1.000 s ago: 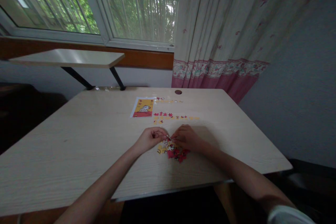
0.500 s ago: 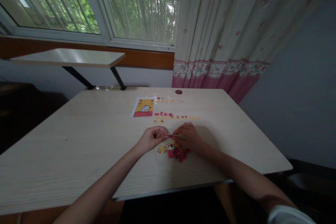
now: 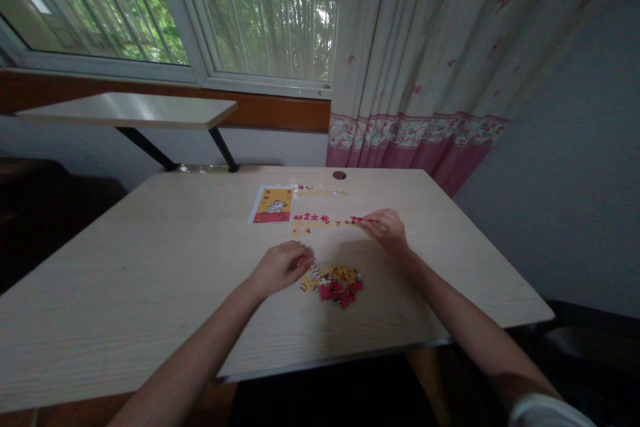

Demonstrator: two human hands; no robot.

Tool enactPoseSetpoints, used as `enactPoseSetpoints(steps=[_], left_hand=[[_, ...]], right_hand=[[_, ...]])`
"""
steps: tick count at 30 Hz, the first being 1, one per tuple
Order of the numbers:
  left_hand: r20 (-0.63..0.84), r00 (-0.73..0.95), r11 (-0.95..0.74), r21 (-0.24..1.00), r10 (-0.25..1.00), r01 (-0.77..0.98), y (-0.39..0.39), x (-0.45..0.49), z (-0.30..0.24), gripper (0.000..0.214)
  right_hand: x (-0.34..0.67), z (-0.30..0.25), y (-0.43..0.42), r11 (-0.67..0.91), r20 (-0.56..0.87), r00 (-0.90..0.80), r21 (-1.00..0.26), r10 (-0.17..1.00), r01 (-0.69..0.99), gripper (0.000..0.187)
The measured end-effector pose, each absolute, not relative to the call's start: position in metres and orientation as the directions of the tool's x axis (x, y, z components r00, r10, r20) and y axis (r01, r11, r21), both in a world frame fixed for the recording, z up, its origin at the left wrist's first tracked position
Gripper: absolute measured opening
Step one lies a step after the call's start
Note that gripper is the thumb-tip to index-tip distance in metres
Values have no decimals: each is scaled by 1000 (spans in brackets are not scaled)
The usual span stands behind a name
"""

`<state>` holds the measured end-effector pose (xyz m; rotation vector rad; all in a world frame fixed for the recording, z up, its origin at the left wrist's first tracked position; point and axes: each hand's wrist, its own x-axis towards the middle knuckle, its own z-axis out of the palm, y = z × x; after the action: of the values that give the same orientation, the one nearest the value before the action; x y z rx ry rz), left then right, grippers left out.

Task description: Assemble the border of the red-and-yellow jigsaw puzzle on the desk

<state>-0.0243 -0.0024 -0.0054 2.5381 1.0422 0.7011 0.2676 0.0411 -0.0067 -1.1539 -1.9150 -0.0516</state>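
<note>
A heap of red and yellow jigsaw pieces (image 3: pixel 334 282) lies on the pale wooden table (image 3: pixel 175 267). My left hand (image 3: pixel 281 267) rests curled at the heap's left edge, fingertips pinched near a white piece. My right hand (image 3: pixel 386 227) reaches further back, fingers pinching a small red piece (image 3: pixel 356 219) at the right end of a row of laid-out red and yellow pieces (image 3: pixel 325 221). Left of that row lies a small reference picture (image 3: pixel 271 204), yellow over red.
A second short row of pieces (image 3: pixel 320 191) lies behind the first, near a round cable hole (image 3: pixel 339 175). A narrow shelf (image 3: pixel 130 110) juts out under the window (image 3: pixel 200 7). A flowered curtain (image 3: pixel 425 60) hangs at the back right.
My right hand has left the heap and moved back and right to the end of the row, carrying a red piece. My left hand stayed beside the heap.
</note>
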Motion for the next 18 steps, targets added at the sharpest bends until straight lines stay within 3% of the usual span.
enactPoseSetpoints(steps=[12,18], left_hand=[[305,624,-690,424,719,587,-3,-22,-4,18],[287,635,-691,413,717,593,-2,-21,-7,18]], right_hand=[[272,-19,49,573,677,-216,-361,704,736,25],[264,-4,86,613,521,-390,-371,759,697,20]])
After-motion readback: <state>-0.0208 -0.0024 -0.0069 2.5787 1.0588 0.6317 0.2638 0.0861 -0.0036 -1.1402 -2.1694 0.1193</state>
